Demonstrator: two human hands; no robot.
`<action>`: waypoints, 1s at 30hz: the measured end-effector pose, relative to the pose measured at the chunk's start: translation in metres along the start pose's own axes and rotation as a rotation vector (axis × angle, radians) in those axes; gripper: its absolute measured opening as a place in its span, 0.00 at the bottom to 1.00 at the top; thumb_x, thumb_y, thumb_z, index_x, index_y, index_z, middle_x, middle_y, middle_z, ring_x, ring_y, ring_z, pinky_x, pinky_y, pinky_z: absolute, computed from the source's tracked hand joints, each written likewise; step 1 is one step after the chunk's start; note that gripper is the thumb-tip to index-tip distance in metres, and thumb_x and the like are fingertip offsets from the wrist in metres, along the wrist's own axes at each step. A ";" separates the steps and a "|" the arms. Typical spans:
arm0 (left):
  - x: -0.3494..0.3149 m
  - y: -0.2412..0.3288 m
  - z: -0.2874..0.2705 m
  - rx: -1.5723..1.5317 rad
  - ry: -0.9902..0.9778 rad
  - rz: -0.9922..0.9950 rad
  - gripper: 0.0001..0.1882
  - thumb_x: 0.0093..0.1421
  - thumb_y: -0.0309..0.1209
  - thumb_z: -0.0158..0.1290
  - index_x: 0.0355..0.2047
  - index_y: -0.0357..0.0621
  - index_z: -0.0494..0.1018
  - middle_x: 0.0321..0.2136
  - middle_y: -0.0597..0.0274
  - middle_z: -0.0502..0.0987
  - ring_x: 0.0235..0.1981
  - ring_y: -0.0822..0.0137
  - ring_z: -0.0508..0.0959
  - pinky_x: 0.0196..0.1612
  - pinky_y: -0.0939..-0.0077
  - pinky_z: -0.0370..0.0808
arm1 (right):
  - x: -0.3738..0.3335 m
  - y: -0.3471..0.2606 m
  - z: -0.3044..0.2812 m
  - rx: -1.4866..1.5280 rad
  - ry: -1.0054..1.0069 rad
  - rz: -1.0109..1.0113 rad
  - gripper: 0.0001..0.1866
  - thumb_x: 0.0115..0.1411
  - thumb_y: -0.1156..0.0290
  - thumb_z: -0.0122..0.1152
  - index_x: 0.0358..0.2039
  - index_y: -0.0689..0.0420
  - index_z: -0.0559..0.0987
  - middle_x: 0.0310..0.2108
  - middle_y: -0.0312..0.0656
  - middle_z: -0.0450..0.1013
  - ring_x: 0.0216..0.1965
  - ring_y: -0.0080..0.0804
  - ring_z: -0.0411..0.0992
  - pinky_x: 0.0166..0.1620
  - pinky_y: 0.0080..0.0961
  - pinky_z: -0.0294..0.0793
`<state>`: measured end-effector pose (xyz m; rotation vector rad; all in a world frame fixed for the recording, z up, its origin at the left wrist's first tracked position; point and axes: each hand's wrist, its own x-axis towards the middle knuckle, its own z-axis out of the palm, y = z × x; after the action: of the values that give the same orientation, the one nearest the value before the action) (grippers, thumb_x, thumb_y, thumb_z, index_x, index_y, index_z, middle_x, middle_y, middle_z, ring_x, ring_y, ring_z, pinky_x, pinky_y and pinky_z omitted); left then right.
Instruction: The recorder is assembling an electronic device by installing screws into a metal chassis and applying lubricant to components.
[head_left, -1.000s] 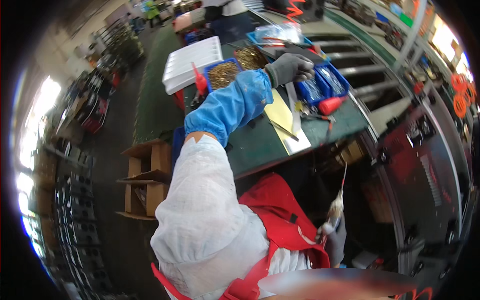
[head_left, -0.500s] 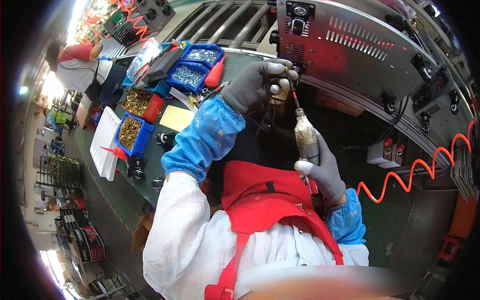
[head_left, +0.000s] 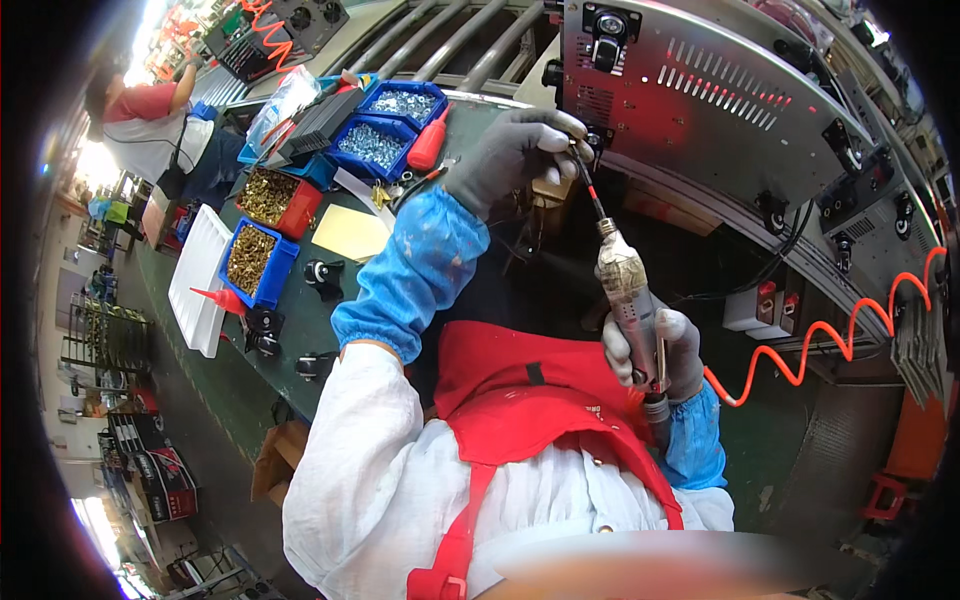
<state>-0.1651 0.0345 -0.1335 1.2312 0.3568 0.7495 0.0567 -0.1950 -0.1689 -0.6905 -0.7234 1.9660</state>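
My right hand [head_left: 680, 350], in a grey glove, is wrapped round a tape-covered air screwdriver [head_left: 628, 285]. The tool tilts up and to the left, its long bit [head_left: 594, 190] reaching my left hand [head_left: 510, 160]. That hand, gloved too, is closed with fingertips pinched by the tip of the bit; what is between them is too small to make out. Just beyond stands a grey metal panel [head_left: 690, 130] with vent slots and a black caster [head_left: 608, 40] fixed to it.
Blue bins [head_left: 372, 145] of silvery hardware and bins of brass-coloured screws [head_left: 268, 195] stand on the green bench at left. Near them lie a red bottle [head_left: 428, 145], yellow paper [head_left: 352, 233] and loose casters [head_left: 322, 275]. An orange coiled hose [head_left: 790, 365] hangs at right. A person [head_left: 150, 125] works far left.
My right hand has shifted its grip lower on the screwdriver, and more of the tool's body shows. My left hand stays at the bit's tip with little movement.
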 end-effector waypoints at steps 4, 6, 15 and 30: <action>-0.009 0.001 0.021 -0.050 0.172 0.048 0.18 0.62 0.29 0.48 0.50 0.33 0.70 0.42 0.47 0.79 0.36 0.62 0.82 0.36 0.75 0.80 | 0.015 -0.007 0.025 -0.158 0.093 -0.047 0.38 0.50 0.50 0.62 0.56 0.60 0.65 0.24 0.43 0.71 0.19 0.28 0.71 0.21 0.21 0.74; -0.006 0.005 0.024 -0.078 0.198 0.104 0.18 0.64 0.31 0.47 0.51 0.34 0.69 0.43 0.48 0.79 0.39 0.61 0.82 0.38 0.73 0.80 | 0.028 -0.014 0.031 -0.301 0.129 -0.047 0.44 0.51 0.59 0.63 0.67 0.55 0.58 0.26 0.41 0.71 0.21 0.25 0.70 0.23 0.22 0.72; -0.009 0.024 0.058 0.045 0.123 -0.112 0.15 0.68 0.30 0.47 0.54 0.40 0.70 0.41 0.64 0.77 0.42 0.76 0.76 0.44 0.80 0.75 | 0.112 -0.063 0.070 -0.441 0.320 -0.388 0.29 0.58 0.57 0.57 0.57 0.56 0.65 0.26 0.38 0.71 0.22 0.25 0.71 0.24 0.23 0.73; 0.006 0.027 0.040 -0.139 0.119 -0.003 0.12 0.65 0.40 0.50 0.37 0.45 0.74 0.25 0.70 0.74 0.23 0.79 0.73 0.24 0.83 0.71 | 0.135 -0.083 0.096 -0.194 0.293 -0.279 0.22 0.64 0.48 0.55 0.46 0.55 0.71 0.25 0.37 0.72 0.21 0.25 0.73 0.22 0.21 0.76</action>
<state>-0.1446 0.0137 -0.0944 1.0577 0.3973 0.8333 -0.0245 -0.0617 -0.0697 -0.9186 -0.7876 1.5155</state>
